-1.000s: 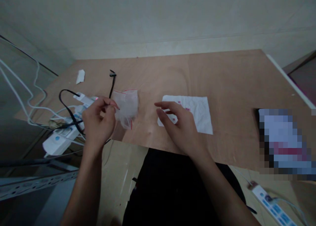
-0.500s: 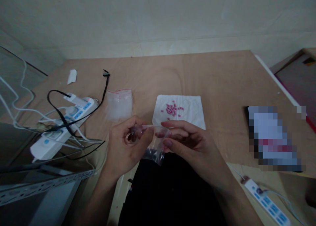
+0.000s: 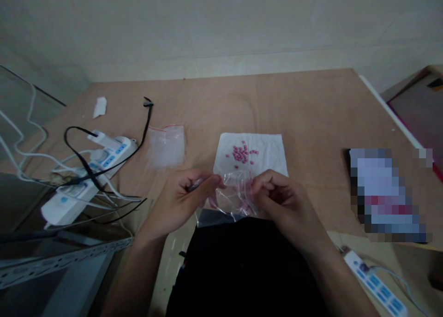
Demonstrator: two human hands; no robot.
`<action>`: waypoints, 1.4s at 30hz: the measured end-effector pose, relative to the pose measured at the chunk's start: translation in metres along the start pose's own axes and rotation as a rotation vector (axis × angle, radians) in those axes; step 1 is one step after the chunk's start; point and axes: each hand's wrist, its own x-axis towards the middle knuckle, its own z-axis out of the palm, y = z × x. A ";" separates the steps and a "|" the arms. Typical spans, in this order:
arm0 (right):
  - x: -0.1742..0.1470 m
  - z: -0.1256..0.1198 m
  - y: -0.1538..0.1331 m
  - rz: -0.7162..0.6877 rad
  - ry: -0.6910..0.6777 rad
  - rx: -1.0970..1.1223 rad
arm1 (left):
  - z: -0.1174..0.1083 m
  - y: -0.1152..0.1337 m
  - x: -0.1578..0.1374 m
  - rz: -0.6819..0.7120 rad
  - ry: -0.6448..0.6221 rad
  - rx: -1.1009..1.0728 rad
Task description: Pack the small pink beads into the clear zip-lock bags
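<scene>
A clear zip-lock bag (image 3: 231, 194) is stretched between my two hands, just in front of the table's near edge. My left hand (image 3: 188, 194) pinches one side of it, thumb on top. At the other side, where a red line runs along the seal, my right hand (image 3: 277, 192) grips the plastic with curled fingers. Beyond the hands lies a white paper napkin (image 3: 270, 151), its near edge partly covered by the bag. On it rests a small heap of pink pills (image 3: 240, 154), with several lying apart. A stack of clear zip-lock bags (image 3: 167, 146) lies left of the napkin.
A white power strip (image 3: 76, 192) with tangled white and black cables fills the left side of the table. A scrap of white paper (image 3: 100, 107) lies behind it. On the right is a pixelated flat object (image 3: 384, 192); below it hangs another power strip (image 3: 375, 282).
My hands have moved apart, the right one shifting rightward. The bag, bunched and hanging down before, is now spread wide between them. The pills and napkin have stayed put.
</scene>
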 end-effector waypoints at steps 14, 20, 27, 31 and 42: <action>0.015 -0.021 0.004 -0.038 -0.085 -0.400 | 0.001 -0.018 0.014 -0.102 0.057 0.155; 0.021 -0.021 -0.009 -0.215 -0.107 -0.756 | 0.003 0.001 0.003 0.327 -0.006 0.745; 0.020 -0.016 -0.025 -0.422 -0.174 -0.752 | 0.042 -0.003 0.010 0.295 0.012 0.698; 0.049 -0.051 -0.018 -0.468 0.075 -1.001 | 0.035 -0.014 0.015 0.308 0.191 0.534; 0.095 -0.071 0.014 -0.435 -0.126 -1.359 | 0.034 -0.024 0.021 0.280 0.235 0.452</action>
